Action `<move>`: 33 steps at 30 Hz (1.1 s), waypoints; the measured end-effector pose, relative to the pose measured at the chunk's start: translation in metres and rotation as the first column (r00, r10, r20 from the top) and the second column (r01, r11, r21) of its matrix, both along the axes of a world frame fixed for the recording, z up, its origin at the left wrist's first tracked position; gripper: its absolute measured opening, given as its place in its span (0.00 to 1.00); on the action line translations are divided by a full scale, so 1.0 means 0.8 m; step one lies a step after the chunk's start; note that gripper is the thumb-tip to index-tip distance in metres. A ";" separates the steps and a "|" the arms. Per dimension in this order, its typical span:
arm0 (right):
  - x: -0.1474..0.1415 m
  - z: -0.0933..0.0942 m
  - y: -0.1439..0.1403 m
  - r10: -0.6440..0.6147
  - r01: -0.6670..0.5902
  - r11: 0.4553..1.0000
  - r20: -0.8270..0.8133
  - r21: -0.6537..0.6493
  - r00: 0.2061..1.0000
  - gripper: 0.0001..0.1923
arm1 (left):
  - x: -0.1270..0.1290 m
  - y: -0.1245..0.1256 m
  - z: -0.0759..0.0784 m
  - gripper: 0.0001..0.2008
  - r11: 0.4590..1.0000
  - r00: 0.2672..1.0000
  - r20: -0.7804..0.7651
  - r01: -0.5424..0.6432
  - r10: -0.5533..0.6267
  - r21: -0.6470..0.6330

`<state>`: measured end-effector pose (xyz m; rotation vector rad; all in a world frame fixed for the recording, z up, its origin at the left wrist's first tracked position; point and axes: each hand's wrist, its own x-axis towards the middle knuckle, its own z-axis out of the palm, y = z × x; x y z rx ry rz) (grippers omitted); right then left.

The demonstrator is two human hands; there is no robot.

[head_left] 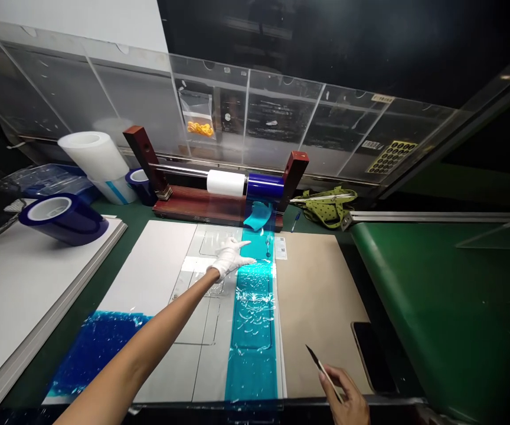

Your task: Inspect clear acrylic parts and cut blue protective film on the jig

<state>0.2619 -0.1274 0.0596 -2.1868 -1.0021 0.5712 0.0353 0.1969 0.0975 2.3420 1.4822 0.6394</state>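
Observation:
My left hand [229,258], in a white glove, rests with thumb and fingers spread at the left edge of a light-blue film strip [255,319]. The strip runs from the roll stand toward me over a white printed sheet [206,354]; its surface is bubbled and shiny midway. A loose curl of blue film [258,216] stands up at the far end. In my bare right hand [347,396] a thin craft knife [326,373] is gripped like a pen, blade pointing up and left, above the brown board [317,289].
A dark red wooden stand [206,203] holds a blue film roll [264,187] and a white roll [225,182] on a rod. More rolls [62,218] stand at left. A phone [372,357] lies at right, a green spotted pouch [326,206] behind. Dark-blue film [100,348] lies front left.

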 end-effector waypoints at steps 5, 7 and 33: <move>-0.028 0.013 0.040 0.429 -0.406 0.902 0.206 -0.145 0.880 0.15 | -0.055 -0.139 -0.010 0.14 0.997 0.989 -0.145 -0.035 0.024 -0.072; -0.053 0.015 0.062 0.577 -0.531 0.816 0.269 -0.226 0.771 0.14 | -0.070 -0.214 -0.025 0.12 0.992 0.983 -0.180 0.026 -0.048 -0.123; -0.039 0.002 0.099 0.855 -0.708 0.511 0.369 -0.487 0.363 0.12 | -0.062 -0.432 -0.096 0.29 0.499 0.726 0.099 -0.360 0.680 -0.788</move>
